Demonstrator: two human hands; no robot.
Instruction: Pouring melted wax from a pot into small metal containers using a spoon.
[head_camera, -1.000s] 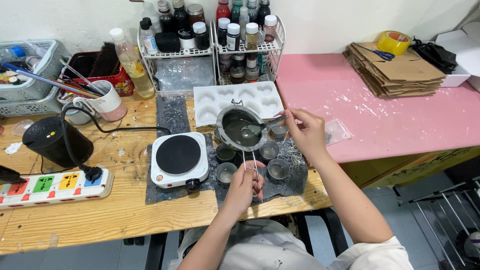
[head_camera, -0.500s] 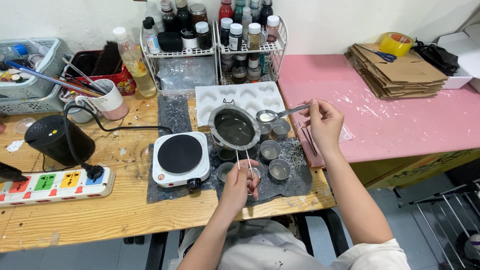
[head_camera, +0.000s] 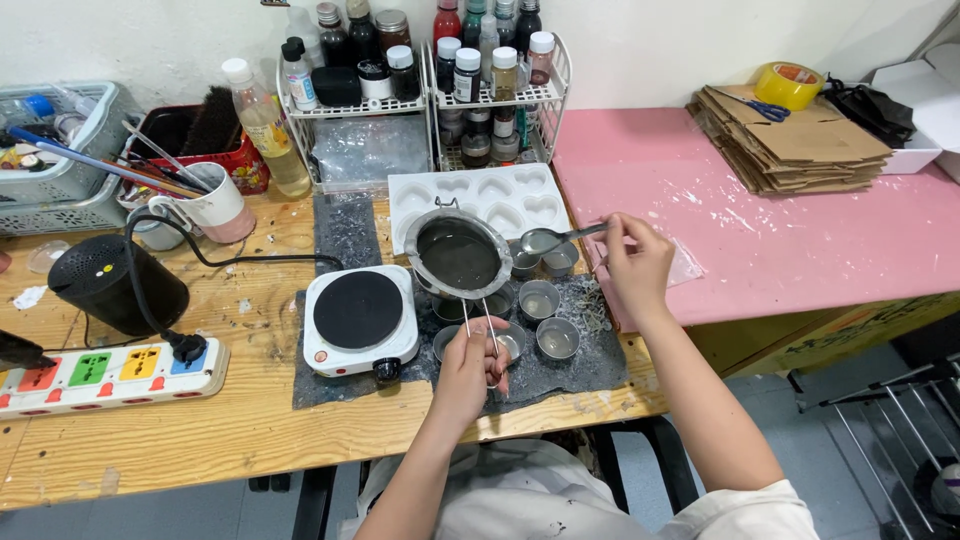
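Since half a second ago, spoon (head_camera: 545, 240) lowered toward the small metal cups (head_camera: 540, 300), bowl just right of the melting pot (head_camera: 458, 255); pot shifted slightly left. Left hand (head_camera: 470, 365) fingers clenched on the pot's wire handle, right hand (head_camera: 635, 265) fingers pinching the spoon handle. Pot holds dark grey liquid above the cups on the table (head_camera: 200, 420); cups show pale contents.

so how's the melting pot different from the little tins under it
The melting pot is wide, has a long wire handle and is held up by the left hand; the small tins are narrow, handleless and stand on the dark mat. The pot's liquid looks darker. Both are round, grey metal.
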